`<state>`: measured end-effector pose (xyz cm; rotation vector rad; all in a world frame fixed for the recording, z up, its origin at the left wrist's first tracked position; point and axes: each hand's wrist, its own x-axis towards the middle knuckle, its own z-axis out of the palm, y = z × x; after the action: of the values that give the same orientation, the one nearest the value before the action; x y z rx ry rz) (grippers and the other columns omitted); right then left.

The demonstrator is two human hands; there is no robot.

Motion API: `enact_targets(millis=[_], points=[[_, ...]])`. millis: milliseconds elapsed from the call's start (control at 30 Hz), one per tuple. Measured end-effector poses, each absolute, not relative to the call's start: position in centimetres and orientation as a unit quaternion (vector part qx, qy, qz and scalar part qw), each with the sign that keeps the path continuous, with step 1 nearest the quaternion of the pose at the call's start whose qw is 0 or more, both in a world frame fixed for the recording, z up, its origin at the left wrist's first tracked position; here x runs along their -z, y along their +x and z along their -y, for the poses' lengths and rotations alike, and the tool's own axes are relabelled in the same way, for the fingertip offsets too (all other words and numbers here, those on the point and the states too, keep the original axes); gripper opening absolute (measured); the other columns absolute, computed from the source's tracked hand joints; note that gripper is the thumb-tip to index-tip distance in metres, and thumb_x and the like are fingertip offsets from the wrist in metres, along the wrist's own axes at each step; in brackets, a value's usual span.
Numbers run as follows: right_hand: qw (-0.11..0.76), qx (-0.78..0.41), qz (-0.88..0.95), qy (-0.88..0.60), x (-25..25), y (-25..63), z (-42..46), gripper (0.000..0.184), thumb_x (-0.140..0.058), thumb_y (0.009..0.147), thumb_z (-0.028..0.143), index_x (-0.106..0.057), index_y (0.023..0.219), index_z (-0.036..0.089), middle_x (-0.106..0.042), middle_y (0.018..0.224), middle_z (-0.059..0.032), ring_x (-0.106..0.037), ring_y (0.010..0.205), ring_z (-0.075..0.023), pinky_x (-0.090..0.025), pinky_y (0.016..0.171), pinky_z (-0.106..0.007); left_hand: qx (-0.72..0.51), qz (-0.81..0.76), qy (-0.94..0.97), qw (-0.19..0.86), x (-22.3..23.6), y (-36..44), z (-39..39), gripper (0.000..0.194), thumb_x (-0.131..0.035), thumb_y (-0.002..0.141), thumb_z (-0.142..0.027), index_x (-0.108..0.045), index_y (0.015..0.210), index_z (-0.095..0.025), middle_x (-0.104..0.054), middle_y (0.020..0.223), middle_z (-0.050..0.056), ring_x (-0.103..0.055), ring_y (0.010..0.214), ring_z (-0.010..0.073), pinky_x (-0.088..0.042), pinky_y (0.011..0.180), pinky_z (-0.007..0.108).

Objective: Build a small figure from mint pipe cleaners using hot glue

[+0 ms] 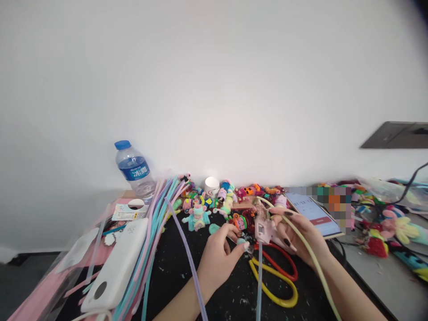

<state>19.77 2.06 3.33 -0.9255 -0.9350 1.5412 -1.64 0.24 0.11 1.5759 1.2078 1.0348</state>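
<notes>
My right hand (294,234) is wrapped round a pale pink hot glue gun (262,228), whose nozzle end points away from me. A translucent glue stick (260,281) sticks out of its back toward me. Just left of it, my left hand (219,252) pinches a small light-teal fuzzy piece (241,241) between thumb and fingers. Below the hands lie scissors with a yellow handle loop (289,299) and a red one. One long pale-yellow pipe cleaner (309,249) arches over my right hand, and a purple pipe cleaner (185,243) crosses in front of my left wrist.
Pastel pipe cleaners (154,236) lie bundled beside a white power bank-like block (117,265). A water bottle (133,171) leans near the wall. Small fuzzy dolls (197,218) and a paper cup (211,186) line the back. A phone (310,214) showing a timer rests at right.
</notes>
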Motion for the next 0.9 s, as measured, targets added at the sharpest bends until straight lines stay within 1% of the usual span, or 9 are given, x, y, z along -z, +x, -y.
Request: enact_targets(millis=[33, 100, 200, 267, 333, 400, 500, 700, 900], points=[[0.535, -0.651, 0.386, -0.376, -3.5, 19.9, -2.0, 0.031, -0.05, 0.072, 0.029, -0.068, 0.094, 0.015, -0.063, 0.071, -0.0083, -0.047, 0.041, -0.0109, -0.033, 0.028, -0.019, -0.413, -0.484, 0.636, 0.437, -0.1, -1.6, -0.2, 0.016, -0.059, 0.074, -0.033, -0.057, 0.085, -0.021, -0.059, 0.075, 0.001, -0.042, 0.045, 0.0092, -0.031, 0.045, 0.021], [0.538, -0.663, 0.374, -0.361, -3.7, 20.0, -1.6, 0.034, -0.05, 0.066, 0.026, -0.068, 0.093, 0.014, -0.065, 0.078, -0.0117, -0.052, 0.05, -0.0145, -0.038, 0.032, -0.02, -0.404, -0.48, 0.645, 0.436, 0.0, -1.6, -0.2, 0.012, -0.057, 0.076, -0.032, -0.056, 0.082, -0.021, -0.059, 0.072, 0.0, -0.043, 0.044, 0.0098, -0.032, 0.045, 0.022], [0.544, -0.668, 0.36, -0.358, -3.8, 20.1, -1.0, 0.037, -0.059, 0.063, 0.019, -0.066, 0.099, 0.017, -0.066, 0.088, -0.0103, -0.054, 0.056, -0.0133, -0.043, 0.038, -0.02, -0.393, -0.477, 0.657, 0.431, 0.0, -1.6, -0.1, 0.008, -0.055, 0.077, -0.029, -0.055, 0.079, -0.022, -0.059, 0.07, 0.0, -0.043, 0.045, 0.0101, -0.031, 0.046, 0.022], [0.551, -0.663, 0.358, -0.358, -3.5, 20.2, -0.8, 0.037, -0.065, 0.064, 0.02, -0.065, 0.101, 0.019, -0.065, 0.09, -0.0088, -0.054, 0.058, -0.0123, -0.044, 0.04, -0.018, -0.392, -0.477, 0.658, 0.432, -0.1, -1.6, -0.1, 0.009, -0.053, 0.078, -0.03, -0.055, 0.077, -0.021, -0.057, 0.068, -0.001, -0.043, 0.045, 0.0103, -0.031, 0.045, 0.022], [0.551, -0.663, 0.363, -0.354, -3.1, 20.1, -0.7, 0.03, -0.067, 0.068, 0.026, -0.066, 0.097, 0.019, -0.064, 0.084, -0.0074, -0.052, 0.056, -0.0113, -0.042, 0.038, -0.017, -0.396, -0.473, 0.653, 0.439, -0.2, -1.6, -0.2, 0.011, -0.051, 0.08, -0.031, -0.055, 0.077, -0.021, -0.056, 0.066, -0.001, -0.043, 0.046, 0.0105, -0.03, 0.045, 0.022], [0.546, -0.667, 0.368, -0.349, -2.7, 20.1, -0.8, 0.023, -0.064, 0.073, 0.031, -0.067, 0.092, 0.018, -0.062, 0.072, -0.0052, -0.05, 0.05, -0.01, -0.04, 0.035, -0.016, -0.404, -0.468, 0.643, 0.452, -0.2, -1.7, -0.3, 0.015, -0.049, 0.082, -0.033, -0.055, 0.077, -0.02, -0.055, 0.066, -0.001, -0.044, 0.049, 0.011, -0.031, 0.047, 0.021], [0.546, -0.668, 0.37, -0.345, -2.5, 20.0, -1.0, 0.02, -0.058, 0.078, 0.033, -0.066, 0.089, 0.018, -0.058, 0.062, -0.0021, -0.047, 0.043, -0.0088, -0.037, 0.032, -0.016, -0.415, -0.466, 0.621, 0.475, -0.3, -1.8, -0.4, 0.02, -0.045, 0.084, -0.035, -0.055, 0.078, -0.019, -0.053, 0.064, -0.001, -0.045, 0.05, 0.0111, -0.033, 0.049, 0.021], [0.57, -0.639, 0.367, -0.363, -2.8, 20.2, -1.1, 0.02, -0.055, 0.078, 0.032, -0.065, 0.091, 0.02, -0.054, 0.059, -0.0002, -0.044, 0.041, -0.0092, -0.035, 0.032, -0.018, -0.392, -0.464, 0.631, 0.482, -0.2, -1.8, -0.5, 0.019, -0.046, 0.084, -0.034, -0.056, 0.083, -0.019, -0.056, 0.068, 0.0, -0.048, 0.054, 0.0124, -0.034, 0.051, 0.022], [0.581, -0.613, 0.392, -0.366, -3.3, 20.5, -0.8, 0.02, -0.051, 0.079, 0.036, -0.064, 0.092, 0.026, -0.05, 0.061, 0.0001, -0.042, 0.043, -0.0118, -0.031, 0.033, -0.021, -0.401, -0.467, 0.631, 0.472, -0.2, -1.8, -0.4, 0.015, -0.051, 0.08, -0.031, -0.057, 0.086, -0.019, -0.057, 0.073, 0.001, -0.043, 0.051, 0.0108, -0.031, 0.049, 0.021]])
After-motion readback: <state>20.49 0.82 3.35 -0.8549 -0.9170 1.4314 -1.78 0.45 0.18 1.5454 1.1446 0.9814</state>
